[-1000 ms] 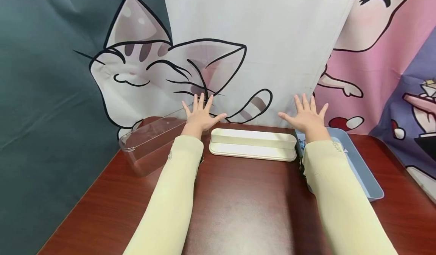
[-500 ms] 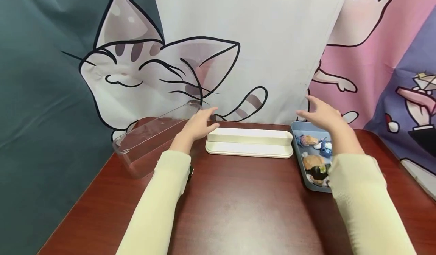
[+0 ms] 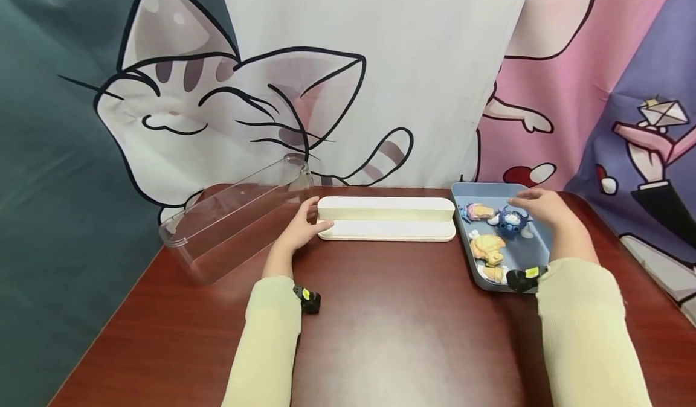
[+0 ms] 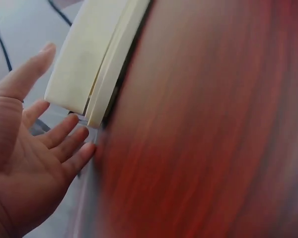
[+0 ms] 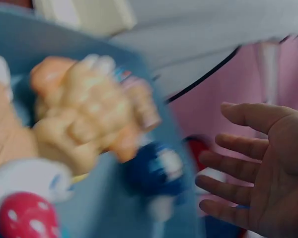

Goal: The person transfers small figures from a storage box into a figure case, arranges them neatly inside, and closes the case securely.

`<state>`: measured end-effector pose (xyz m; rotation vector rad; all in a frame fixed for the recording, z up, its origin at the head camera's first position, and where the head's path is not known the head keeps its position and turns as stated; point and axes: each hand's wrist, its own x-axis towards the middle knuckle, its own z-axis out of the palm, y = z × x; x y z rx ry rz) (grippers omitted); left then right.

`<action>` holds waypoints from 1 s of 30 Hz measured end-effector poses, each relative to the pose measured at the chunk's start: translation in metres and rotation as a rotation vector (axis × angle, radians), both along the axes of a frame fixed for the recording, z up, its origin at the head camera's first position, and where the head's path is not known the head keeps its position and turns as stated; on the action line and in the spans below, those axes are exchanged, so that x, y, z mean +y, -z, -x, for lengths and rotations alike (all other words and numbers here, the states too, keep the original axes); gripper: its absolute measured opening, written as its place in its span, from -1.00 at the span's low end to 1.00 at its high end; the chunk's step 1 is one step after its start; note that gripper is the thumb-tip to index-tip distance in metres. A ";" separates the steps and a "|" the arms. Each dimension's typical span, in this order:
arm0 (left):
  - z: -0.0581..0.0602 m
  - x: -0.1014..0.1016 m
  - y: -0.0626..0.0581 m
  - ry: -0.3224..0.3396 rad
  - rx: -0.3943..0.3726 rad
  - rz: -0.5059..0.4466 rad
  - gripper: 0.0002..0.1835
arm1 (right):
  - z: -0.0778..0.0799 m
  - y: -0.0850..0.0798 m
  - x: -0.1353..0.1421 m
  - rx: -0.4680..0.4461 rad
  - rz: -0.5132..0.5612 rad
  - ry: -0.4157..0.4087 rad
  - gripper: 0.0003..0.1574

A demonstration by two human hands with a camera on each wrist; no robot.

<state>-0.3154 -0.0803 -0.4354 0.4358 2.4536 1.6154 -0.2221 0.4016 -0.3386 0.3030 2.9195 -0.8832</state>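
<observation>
In the head view my left hand (image 3: 298,233) is beside the left end of a cream two-step stand (image 3: 386,230). Its fingers are spread and relaxed; whether they touch the stand (image 4: 87,57) I cannot tell. My right hand (image 3: 557,217) hovers over the right side of a blue tray (image 3: 535,247), palm inward, holding nothing. Small figurines lie in that tray: a dark blue one (image 3: 512,221), a tan one (image 3: 487,247), and a pink and tan one (image 3: 480,211). The right wrist view, blurred, also has a red white-spotted piece (image 5: 29,215).
A clear plastic cover (image 3: 234,220) stands slantwise on the left of the brown table (image 3: 402,322). Behind the table hangs a cartoon cloth (image 3: 413,75). Each wrist carries a small black camera, such as the left one (image 3: 309,301).
Both hands have come down from being raised with fingers spread. The left lowered to the stand's end, the right moved outward and down over the tray. The head view has tilted and shifted slightly.
</observation>
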 end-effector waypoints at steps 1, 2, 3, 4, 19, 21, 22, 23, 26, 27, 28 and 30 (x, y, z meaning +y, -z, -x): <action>0.000 0.001 0.002 -0.008 -0.004 -0.015 -0.11 | 0.004 0.003 0.003 -0.043 -0.004 0.007 -0.10; 0.001 0.002 0.004 -0.015 -0.004 -0.024 -0.09 | 0.007 0.006 0.006 -0.077 -0.011 0.019 -0.09; 0.000 0.003 0.007 -0.022 -0.006 -0.031 -0.06 | 0.008 0.010 0.009 -0.109 -0.016 0.031 -0.07; -0.001 0.005 0.010 -0.024 0.001 -0.032 -0.04 | 0.009 0.013 0.011 -0.131 -0.017 0.047 -0.06; -0.006 0.006 0.022 -0.062 0.068 0.155 0.23 | 0.023 0.044 0.015 -0.194 0.041 0.175 0.13; -0.006 0.005 0.022 -0.059 0.069 0.157 0.23 | 0.025 0.046 0.013 -0.187 0.053 0.188 0.15; -0.006 0.005 0.022 -0.058 0.068 0.157 0.22 | 0.026 0.047 0.012 -0.185 0.052 0.190 0.14; -0.006 0.005 0.023 -0.056 0.067 0.156 0.21 | 0.026 0.046 0.011 -0.183 0.049 0.188 0.13; -0.007 0.007 0.022 -0.050 0.070 0.152 0.19 | 0.024 0.043 0.010 -0.197 0.049 0.168 0.10; -0.007 0.007 0.022 -0.052 0.068 0.150 0.19 | 0.023 0.042 0.010 -0.202 0.048 0.163 0.08; -0.007 0.008 0.022 -0.053 0.068 0.147 0.19 | 0.022 0.041 0.010 -0.207 0.045 0.155 0.08; -0.007 0.008 0.021 -0.054 0.075 0.138 0.17 | 0.022 0.040 0.010 -0.217 0.053 0.150 0.09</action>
